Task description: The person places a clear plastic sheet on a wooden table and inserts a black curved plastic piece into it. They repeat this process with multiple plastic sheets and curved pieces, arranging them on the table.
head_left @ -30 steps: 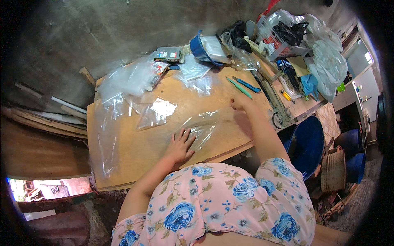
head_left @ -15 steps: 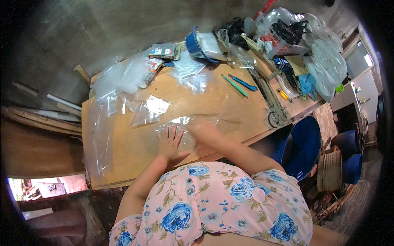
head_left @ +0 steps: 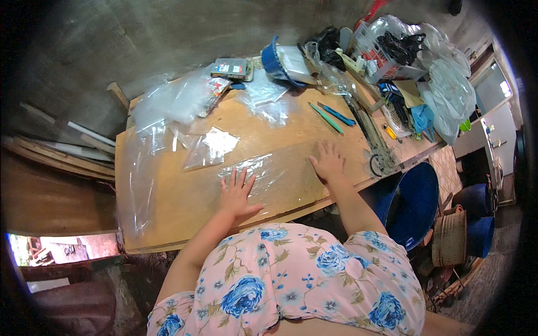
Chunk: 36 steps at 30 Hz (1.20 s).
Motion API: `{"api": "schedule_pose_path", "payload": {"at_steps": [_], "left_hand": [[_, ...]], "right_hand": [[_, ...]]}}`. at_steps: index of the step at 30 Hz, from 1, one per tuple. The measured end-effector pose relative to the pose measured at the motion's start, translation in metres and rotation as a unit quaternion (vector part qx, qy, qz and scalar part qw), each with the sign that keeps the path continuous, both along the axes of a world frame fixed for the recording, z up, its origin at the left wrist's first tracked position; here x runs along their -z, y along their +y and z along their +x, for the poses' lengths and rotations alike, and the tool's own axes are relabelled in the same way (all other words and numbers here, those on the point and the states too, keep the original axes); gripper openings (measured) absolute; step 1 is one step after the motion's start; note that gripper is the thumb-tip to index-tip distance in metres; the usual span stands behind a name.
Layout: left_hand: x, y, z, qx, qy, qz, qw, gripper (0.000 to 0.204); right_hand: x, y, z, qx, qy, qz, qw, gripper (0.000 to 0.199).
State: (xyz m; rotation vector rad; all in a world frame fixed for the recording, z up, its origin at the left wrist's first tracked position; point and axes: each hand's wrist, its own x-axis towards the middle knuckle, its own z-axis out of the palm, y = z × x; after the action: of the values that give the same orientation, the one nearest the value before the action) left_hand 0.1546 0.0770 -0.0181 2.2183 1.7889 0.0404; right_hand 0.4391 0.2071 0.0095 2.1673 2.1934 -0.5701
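Wooden tabletop (head_left: 185, 201), clear plastic sheet (head_left: 280, 176), small bags (head_left: 210, 147), possibly two green pens (head_left: 332, 115), piled clutter (head_left: 403, 61)

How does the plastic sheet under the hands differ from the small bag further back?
The sheet is long, spread flat, and pressed by the left hand and right hand. The small bag is shorter, more crumpled and glaring, and lies untouched. Both are clear plastic on the wooden table.
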Motion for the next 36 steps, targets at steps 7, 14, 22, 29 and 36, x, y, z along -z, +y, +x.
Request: {"api": "schedule_pose_path", "payload": {"at_steps": [7, 14, 22, 29, 36], "left_hand": [[0.036, -0.004, -0.046, -0.101, -0.104, 0.171, 0.975, 0.063], [0.017, -0.033, -0.103, -0.2, -0.01, 0.196, 0.96, 0.038], [0.043, -0.04, -0.154, -0.317, -0.127, 0.191, 0.92, 0.013], [-0.033, -0.024, -0.125, -0.247, -0.2, 0.379, 0.869, 0.008], [-0.037, 0.029, 0.017, 0.003, -0.204, 0.223, 0.953, 0.024]], "right_hand": [[0.027, -0.059, -0.05, -0.246, 0.009, 0.034, 0.969, 0.065], [0.002, -0.044, -0.069, -0.193, -0.039, -0.033, 0.98, 0.071], [0.02, -0.053, -0.097, -0.27, 0.04, -0.006, 0.962, 0.072], [0.029, -0.079, -0.17, -0.246, 0.131, 0.018, 0.96, 0.066], [0.013, -0.062, -0.126, 0.102, 0.704, -0.197, 0.675, 0.042]]}}
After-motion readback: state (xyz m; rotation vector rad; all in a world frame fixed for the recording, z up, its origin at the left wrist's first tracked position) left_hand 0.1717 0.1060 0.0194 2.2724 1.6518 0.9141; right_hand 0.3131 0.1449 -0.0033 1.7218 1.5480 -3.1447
